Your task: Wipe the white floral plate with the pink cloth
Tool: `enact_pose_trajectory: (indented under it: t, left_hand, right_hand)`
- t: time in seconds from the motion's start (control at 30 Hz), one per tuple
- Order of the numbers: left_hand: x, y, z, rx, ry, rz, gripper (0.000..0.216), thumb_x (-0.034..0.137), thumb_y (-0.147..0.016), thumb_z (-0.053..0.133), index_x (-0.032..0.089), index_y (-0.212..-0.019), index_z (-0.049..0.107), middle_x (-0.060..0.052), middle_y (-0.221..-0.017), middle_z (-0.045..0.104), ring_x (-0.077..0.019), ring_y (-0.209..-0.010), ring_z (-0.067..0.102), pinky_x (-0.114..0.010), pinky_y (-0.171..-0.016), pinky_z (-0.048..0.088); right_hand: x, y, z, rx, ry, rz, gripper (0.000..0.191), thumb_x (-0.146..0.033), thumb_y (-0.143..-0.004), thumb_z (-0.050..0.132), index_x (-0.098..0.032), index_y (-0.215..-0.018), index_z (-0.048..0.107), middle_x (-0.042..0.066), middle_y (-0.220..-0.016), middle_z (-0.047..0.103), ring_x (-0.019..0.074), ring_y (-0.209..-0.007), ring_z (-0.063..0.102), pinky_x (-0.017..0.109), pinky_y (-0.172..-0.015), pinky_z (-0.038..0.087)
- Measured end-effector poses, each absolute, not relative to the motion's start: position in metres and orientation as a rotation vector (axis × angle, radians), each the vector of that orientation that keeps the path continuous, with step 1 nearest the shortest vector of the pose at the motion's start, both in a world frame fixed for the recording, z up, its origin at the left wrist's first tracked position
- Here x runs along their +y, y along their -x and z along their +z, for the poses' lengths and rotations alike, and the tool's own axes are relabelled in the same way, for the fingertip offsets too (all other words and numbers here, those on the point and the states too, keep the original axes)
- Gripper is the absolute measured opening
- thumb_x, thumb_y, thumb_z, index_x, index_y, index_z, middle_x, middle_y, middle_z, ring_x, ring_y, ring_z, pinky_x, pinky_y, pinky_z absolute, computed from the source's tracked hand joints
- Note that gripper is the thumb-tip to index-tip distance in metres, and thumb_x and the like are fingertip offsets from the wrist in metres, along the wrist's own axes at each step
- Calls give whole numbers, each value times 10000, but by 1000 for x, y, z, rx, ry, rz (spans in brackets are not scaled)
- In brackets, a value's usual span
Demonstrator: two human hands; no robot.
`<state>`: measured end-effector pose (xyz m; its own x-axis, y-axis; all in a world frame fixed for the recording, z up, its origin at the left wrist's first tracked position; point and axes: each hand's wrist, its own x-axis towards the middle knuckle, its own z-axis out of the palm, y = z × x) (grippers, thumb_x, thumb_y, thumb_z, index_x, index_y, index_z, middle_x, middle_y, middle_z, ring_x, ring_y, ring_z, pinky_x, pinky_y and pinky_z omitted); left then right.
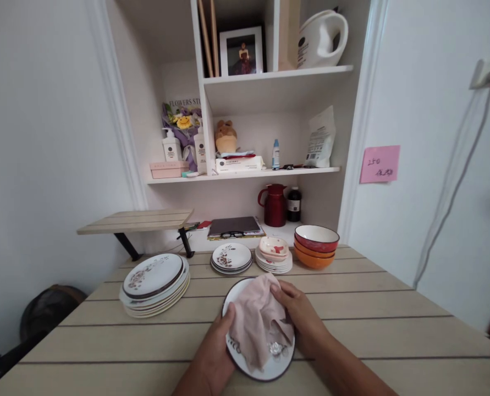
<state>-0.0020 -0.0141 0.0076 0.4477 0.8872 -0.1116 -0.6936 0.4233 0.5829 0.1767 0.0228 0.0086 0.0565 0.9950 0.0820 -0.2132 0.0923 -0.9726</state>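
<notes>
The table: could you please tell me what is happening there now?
A person's left hand holds a plate by its edge. The right hand holds a pink cloth, which covers much of the plate. On the table, large plates are stacked to the left; farther back are stacks of smaller plates, dishes and bowls.

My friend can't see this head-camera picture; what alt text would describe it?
A person's left hand holds a dark-rimmed white plate while the right hand grips a pink cloth lying across it, over a plank-topped table. Beyond are stacked plates, stacked bowls and white shelves.
</notes>
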Motion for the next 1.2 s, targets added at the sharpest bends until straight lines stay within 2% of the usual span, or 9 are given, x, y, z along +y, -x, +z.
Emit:
enact_pose_trajectory:
  t: [0.2, 0.4, 0.53, 0.63, 0.77, 0.87, 1.0, 1.1, 1.2]
  left_hand:
    - [-13, 2, 8, 568, -401, 1027, 641, 388, -791, 584, 154, -1351, 380, -168, -1182, 613, -292, -1142, 536, -466, -1038, 305]
    - [-12, 6, 8, 634, -412, 1053, 645, 396, -775, 604, 142, -1333, 405, -191, -1206, 590, -313, -1163, 514, -498, -1039, 291]
    - [-10, 12, 6, 692, -439, 1124, 616, 394, -763, 620, 167, -1308, 442, -183, -1212, 588, -318, -1166, 510, -519, -1033, 289]
    - [-9, 16, 5, 719, -447, 1139, 625, 414, -756, 624, 172, -1305, 447, -178, -1213, 588, -321, -1164, 511, -533, -1026, 293]
    - [-7, 16, 4, 729, -466, 1114, 646, 449, -756, 611, 123, -1293, 461, -198, -1206, 585, -332, -1154, 518, -537, -1023, 300]
    - [-6, 15, 4, 718, -461, 1104, 645, 446, -762, 605, 110, -1294, 461, -202, -1211, 579, -332, -1154, 517, -528, -1030, 297]
    - [-5, 15, 5, 703, -444, 1097, 641, 422, -763, 611, 110, -1300, 454, -203, -1220, 571, -332, -1167, 505, -526, -1033, 294]
    - [-5, 16, 5, 703, -425, 1107, 647, 406, -760, 619, 112, -1308, 442, -200, -1215, 576, -329, -1169, 504, -519, -1026, 308]
    - [-5, 17, 3, 695, -415, 1099, 644, 402, -763, 616, 126, -1315, 433, -195, -1207, 584, -322, -1150, 523, -515, -1012, 329]
  right_hand:
    - [24, -203, 27, -761, 992, 1310, 444, -485, -664, 675, -206, -1004, 612, 65, -852, 699, 212, -672, 632, 292, -515, 498]
    - [30, -236, 34, -691, 1109, 911, 408, -517, -729, 572, -195, -979, 577, 16, -703, 633, 155, -526, 543, 241, -425, 410]
    - [19, -235, 49, -861, 1153, 428, 381, -520, -785, 495, -189, -951, 588, 5, -727, 587, 145, -615, 516, 238, -519, 415]
    - [8, -221, 59, -1292, 1199, 289, 283, -425, -806, 482, -196, -884, 630, 30, -776, 628, 176, -704, 535, 267, -625, 420]
    - [-4, -205, 61, -2057, 1129, 467, 182, -228, -752, 487, -221, -646, 635, 1, -683, 650, 165, -666, 547, 258, -648, 389]
    - [-7, -205, 55, -2305, 1146, 681, 144, -162, -669, 511, -228, -614, 626, -32, -627, 634, 140, -625, 536, 227, -619, 369]
    - [-1, -215, 50, -2228, 1227, 803, 127, -177, -684, 500, -218, -646, 613, -37, -658, 629, 125, -623, 521, 208, -563, 339]
    - [9, -220, 46, -2031, 1363, 729, 149, -215, -740, 465, -209, -650, 584, -26, -662, 617, 131, -619, 506, 216, -535, 318]
    - [22, -224, 32, -1901, 1469, 657, 136, -236, -752, 467, -221, -787, 597, -15, -700, 630, 152, -666, 540, 241, -586, 353]
